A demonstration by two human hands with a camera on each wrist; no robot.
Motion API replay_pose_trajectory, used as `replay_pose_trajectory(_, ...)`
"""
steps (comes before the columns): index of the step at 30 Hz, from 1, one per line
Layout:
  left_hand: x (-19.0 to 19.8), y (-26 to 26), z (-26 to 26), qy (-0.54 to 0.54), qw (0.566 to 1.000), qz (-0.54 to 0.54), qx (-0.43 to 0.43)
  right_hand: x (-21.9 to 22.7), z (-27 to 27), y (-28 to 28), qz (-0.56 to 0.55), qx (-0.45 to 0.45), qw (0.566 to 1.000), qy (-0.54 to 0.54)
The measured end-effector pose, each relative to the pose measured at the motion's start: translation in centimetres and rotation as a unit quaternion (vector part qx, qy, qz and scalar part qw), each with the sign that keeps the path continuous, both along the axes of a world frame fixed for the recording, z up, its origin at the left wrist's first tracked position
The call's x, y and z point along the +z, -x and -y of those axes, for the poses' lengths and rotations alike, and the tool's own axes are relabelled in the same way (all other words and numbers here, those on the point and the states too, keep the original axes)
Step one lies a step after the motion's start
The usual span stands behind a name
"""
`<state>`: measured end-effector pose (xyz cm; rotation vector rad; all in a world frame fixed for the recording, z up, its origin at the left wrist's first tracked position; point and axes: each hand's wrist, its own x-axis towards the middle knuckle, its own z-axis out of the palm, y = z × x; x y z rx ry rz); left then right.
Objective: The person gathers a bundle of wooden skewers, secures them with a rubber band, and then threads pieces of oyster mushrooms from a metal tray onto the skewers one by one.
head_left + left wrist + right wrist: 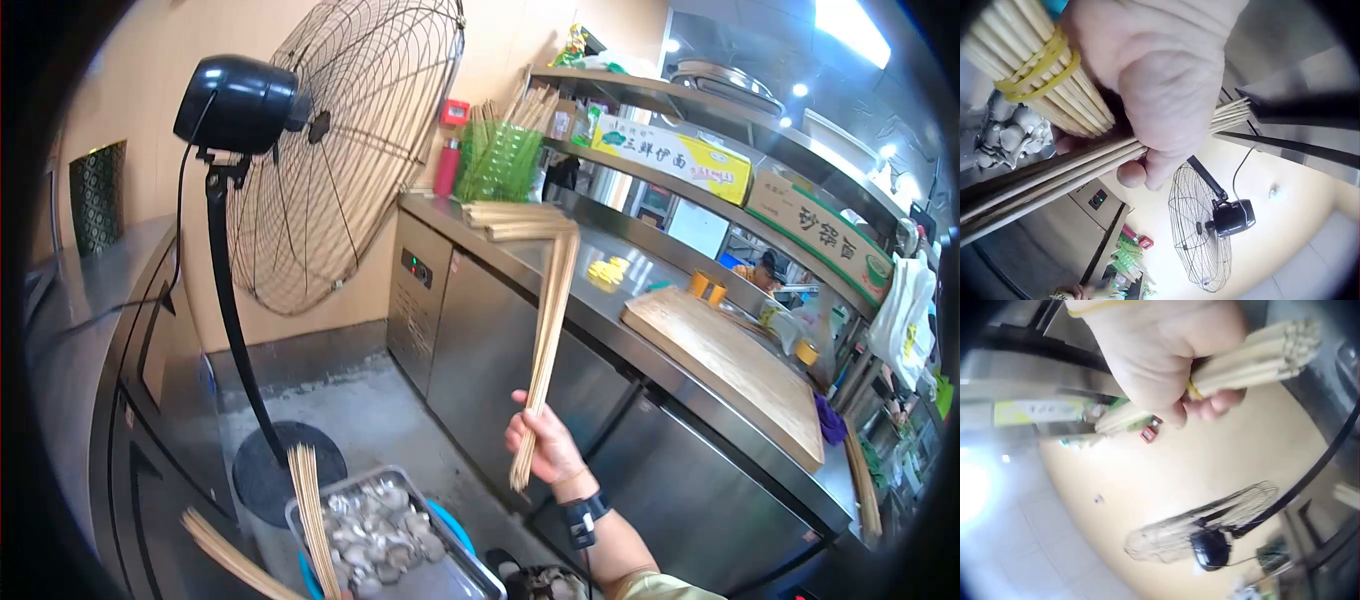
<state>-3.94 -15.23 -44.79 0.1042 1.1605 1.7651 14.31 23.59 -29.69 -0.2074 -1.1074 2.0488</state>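
My right hand (548,447) grips a bundle of bamboo skewers (550,330) near its lower end, holding it up in front of the counter. In the right wrist view, the blunt ends of this bundle (1260,356) stick out past the palm, with a bit of yellow band at the fingers. My left hand (1172,81) holds more skewers: a bundle (1035,69) bound with a yellow rubber band, and others (1091,165) passing under the thumb. In the head view these bundles (313,510) rise at the bottom left, over the mushroom tray; that hand is mostly out of frame.
Skewers (515,220) lie on the steel counter (600,315), near a green basket (495,165) of skewers. A cutting board (730,370) sits farther right. The tray (455,578) contains oyster mushrooms (375,530). A large stand fan (330,140) stands at left.
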Motion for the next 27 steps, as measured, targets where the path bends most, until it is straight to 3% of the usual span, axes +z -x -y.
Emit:
replay_pose_trajectory(1,2.6,-1.0,-0.1,0.007,1.000,0.005,0.021,-1.0,2.0,-0.8,0.037,0.003,0.999,0.025)
replay_pose_trajectory(2,2.3,-1.3,0.0,-0.047,0.999,0.003,0.022,-1.7,4.5,-1.2,0.076,-0.025,0.996,0.033)
replay_pose_trajectory(3,-4.0,0.1,-0.3,-0.081,0.994,-0.066,0.005,-2.3,6.8,-2.3,0.101,-0.014,0.994,0.037)
replay_pose_trajectory(5,-1.2,-1.2,-0.6,-0.149,0.986,-0.074,-0.013,-3.4,11.3,-3.5,0.156,0.024,0.987,0.027)
replay_pose_trajectory(7,-0.5,-1.5,-0.2,-0.074,0.994,-0.077,-0.031,-3.7,15.6,-4.7,0.216,0.075,0.973,-0.013)
replay_pose_trajectory(12,0.5,-3.1,0.8,-0.172,0.978,-0.103,-0.054,-6.2,23.7,-4.6,0.299,0.185,0.931,-0.099)
replay_pose_trajectory(15,0.5,-4.5,1.5,-0.177,0.979,-0.094,-0.044,-8.1,28.6,-3.2,0.355,0.224,0.905,-0.075)
replay_pose_trajectory(16,0.1,-4.9,1.9,-0.180,0.979,-0.077,-0.051,-8.7,29.8,-2.6,0.379,0.246,0.887,-0.094)
replay_pose_trajectory(17,0.1,-5.5,2.1,-0.218,0.970,-0.096,-0.050,-8.9,31.0,-2.1,0.420,0.254,0.852,-0.180)
replay_pose_trajectory(18,0.5,-6.2,2.4,-0.183,0.973,-0.137,-0.012,-9.2,31.9,-1.7,0.457,0.256,0.810,-0.264)
replay_pose_trajectory(19,0.5,-6.2,2.7,-0.179,0.972,-0.153,0.002,-9.8,32.4,-1.3,0.437,0.185,0.753,-0.455)
replay_pose_trajectory(20,0.5,-6.2,2.7,-0.175,0.970,-0.167,0.016,-9.8,32.4,-1.5,0.450,0.199,0.738,-0.462)
replay_pose_trajectory(22,-0.8,-5.4,2.9,-0.212,0.972,-0.091,-0.041,-8.6,32.4,-1.3,0.477,0.222,0.707,-0.473)
replay_pose_trajectory(23,-1.2,-5.0,2.9,-0.229,0.969,-0.054,-0.071,-9.1,31.9,-1.2,0.474,0.253,0.707,-0.460)
replay_pose_trajectory(24,-1.5,-4.7,2.9,-0.245,0.964,-0.031,-0.095,-8.5,31.4,-1.2,0.455,0.355,0.768,-0.278)
replay_pose_trajectory(26,-0.7,-4.2,3.1,-0.278,0.950,0.013,-0.139,-10.3,29.4,-1.5,0.368,0.395,0.823,-0.177)
replay_pose_trajectory(27,0.0,-4.4,3.1,-0.297,0.944,0.031,-0.142,-11.2,28.6,-1.8,0.312,0.396,0.863,-0.040)
